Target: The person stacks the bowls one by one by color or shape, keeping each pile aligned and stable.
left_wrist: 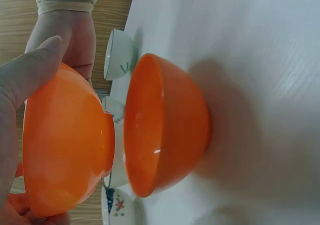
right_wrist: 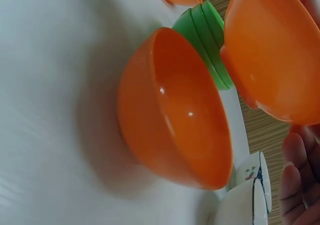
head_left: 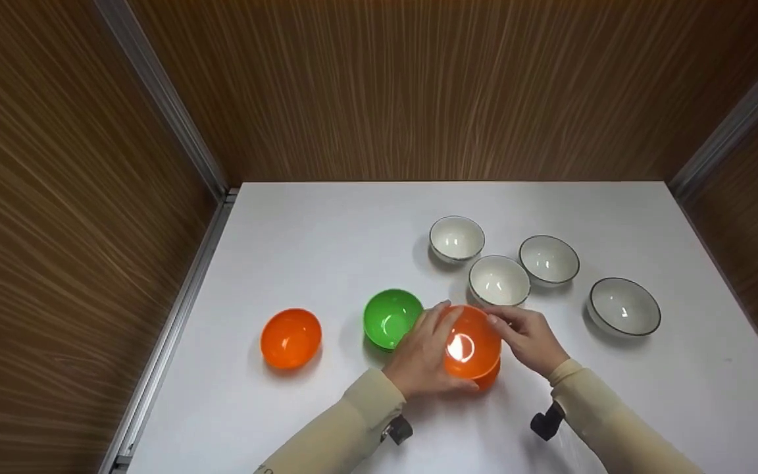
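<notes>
Both hands hold an orange bowl (head_left: pixel 474 342) tilted just above a second orange bowl (right_wrist: pixel 145 105), which stands upright on the table. My left hand (head_left: pixel 422 355) grips the upper bowl from its left side, fingers along the far rim and thumb across the near side. At the right rim, my right hand (head_left: pixel 530 339) pinches the edge between thumb and fingers. In the left wrist view, a gap shows between the held bowl's foot (left_wrist: pixel 109 142) and the lower bowl's rim (left_wrist: pixel 145 65). Nested green bowls (head_left: pixel 392 319) stand right beside the left hand.
Another orange bowl (head_left: pixel 291 339) sits alone at the left. Beyond the hands are white bowls with dark rims, one (head_left: pixel 499 282) close behind the held bowl and one (head_left: pixel 624 307) farther right. Wood-grain panels (head_left: pixel 392 92) enclose the white table (head_left: pixel 313 230) at back and sides.
</notes>
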`<action>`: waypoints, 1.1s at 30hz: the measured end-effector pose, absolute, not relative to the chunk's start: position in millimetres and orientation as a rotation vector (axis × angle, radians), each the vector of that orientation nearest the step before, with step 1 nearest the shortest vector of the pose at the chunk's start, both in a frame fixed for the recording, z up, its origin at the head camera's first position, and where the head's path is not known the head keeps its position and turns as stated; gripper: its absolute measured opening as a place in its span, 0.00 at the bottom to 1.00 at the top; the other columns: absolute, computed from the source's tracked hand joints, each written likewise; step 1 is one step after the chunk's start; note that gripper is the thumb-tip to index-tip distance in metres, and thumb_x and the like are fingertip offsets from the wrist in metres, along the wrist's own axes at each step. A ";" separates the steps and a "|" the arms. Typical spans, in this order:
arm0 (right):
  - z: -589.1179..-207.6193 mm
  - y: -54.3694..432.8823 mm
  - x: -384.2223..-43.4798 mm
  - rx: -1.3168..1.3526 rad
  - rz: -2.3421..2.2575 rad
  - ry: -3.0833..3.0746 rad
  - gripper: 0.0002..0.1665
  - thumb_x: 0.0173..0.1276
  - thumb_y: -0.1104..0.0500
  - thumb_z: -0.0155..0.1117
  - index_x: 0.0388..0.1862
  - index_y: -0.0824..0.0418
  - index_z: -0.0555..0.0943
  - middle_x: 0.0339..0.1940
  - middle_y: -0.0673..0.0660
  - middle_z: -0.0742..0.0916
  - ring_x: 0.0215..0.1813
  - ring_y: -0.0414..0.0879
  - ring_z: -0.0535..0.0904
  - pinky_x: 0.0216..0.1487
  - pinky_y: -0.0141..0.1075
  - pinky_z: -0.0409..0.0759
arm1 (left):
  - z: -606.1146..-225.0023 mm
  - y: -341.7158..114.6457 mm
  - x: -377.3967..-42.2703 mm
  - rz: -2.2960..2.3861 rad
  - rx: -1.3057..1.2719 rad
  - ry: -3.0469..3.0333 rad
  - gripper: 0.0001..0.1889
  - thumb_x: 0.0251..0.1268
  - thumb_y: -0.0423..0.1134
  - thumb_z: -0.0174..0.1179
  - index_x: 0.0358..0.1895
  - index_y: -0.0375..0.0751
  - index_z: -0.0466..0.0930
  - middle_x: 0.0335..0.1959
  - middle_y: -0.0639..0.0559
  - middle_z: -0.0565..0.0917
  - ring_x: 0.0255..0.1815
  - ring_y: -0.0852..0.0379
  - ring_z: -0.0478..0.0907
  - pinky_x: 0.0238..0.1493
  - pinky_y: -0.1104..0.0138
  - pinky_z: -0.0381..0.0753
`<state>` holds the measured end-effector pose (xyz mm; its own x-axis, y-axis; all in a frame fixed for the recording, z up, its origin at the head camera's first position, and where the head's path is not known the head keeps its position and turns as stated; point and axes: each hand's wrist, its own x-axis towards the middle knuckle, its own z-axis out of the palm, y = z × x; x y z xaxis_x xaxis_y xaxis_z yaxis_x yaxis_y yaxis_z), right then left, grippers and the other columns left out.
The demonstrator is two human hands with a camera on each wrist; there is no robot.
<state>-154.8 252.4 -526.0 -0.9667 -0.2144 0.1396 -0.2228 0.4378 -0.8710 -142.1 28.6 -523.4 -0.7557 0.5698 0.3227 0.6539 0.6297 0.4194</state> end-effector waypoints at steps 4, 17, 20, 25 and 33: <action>-543.2 259.3 -156.6 0.369 1.578 -2.654 0.11 0.70 0.60 0.60 0.48 0.60 0.85 0.41 0.51 0.88 0.39 0.40 0.80 0.39 0.30 0.80 | -533.0 35.5 -141.2 -0.789 -1.007 -2.718 0.61 0.33 0.69 0.73 0.72 0.44 0.55 0.68 0.44 0.64 0.66 0.51 0.64 0.63 0.62 0.72; -564.4 266.2 -156.4 0.319 1.457 -2.701 0.09 0.69 0.59 0.63 0.43 0.54 0.87 0.37 0.45 0.87 0.38 0.40 0.79 0.34 0.31 0.78 | -556.3 46.2 -141.4 -0.789 -0.976 -2.849 0.59 0.36 0.66 0.73 0.73 0.45 0.54 0.72 0.44 0.60 0.70 0.50 0.61 0.67 0.60 0.66; -567.3 266.6 -156.5 0.308 1.443 -2.709 0.09 0.68 0.59 0.63 0.44 0.55 0.87 0.39 0.47 0.88 0.39 0.40 0.79 0.34 0.31 0.78 | -557.6 46.8 -141.3 -0.806 -0.975 -2.875 0.59 0.37 0.65 0.74 0.74 0.45 0.53 0.72 0.43 0.59 0.71 0.50 0.59 0.68 0.60 0.65; -570.3 267.5 -156.5 0.283 1.442 -2.742 0.09 0.69 0.58 0.63 0.44 0.55 0.87 0.40 0.49 0.87 0.41 0.42 0.79 0.36 0.31 0.78 | -560.5 47.7 -141.0 -0.797 -0.977 -2.886 0.59 0.37 0.65 0.73 0.74 0.44 0.54 0.73 0.43 0.59 0.71 0.49 0.59 0.67 0.60 0.65; -575.4 267.2 -155.1 0.232 1.434 -2.804 0.11 0.69 0.57 0.62 0.46 0.58 0.86 0.42 0.51 0.88 0.44 0.43 0.80 0.40 0.33 0.79 | -565.8 49.4 -140.8 -0.759 -0.973 -2.892 0.59 0.37 0.65 0.74 0.73 0.43 0.54 0.72 0.40 0.60 0.71 0.48 0.59 0.67 0.59 0.66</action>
<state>-155.1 267.2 -575.4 -0.9891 -0.1378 0.0522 -0.1231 0.5770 -0.8074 -140.8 49.4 -565.8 -0.8085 0.5699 0.1466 0.5685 0.6921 0.4448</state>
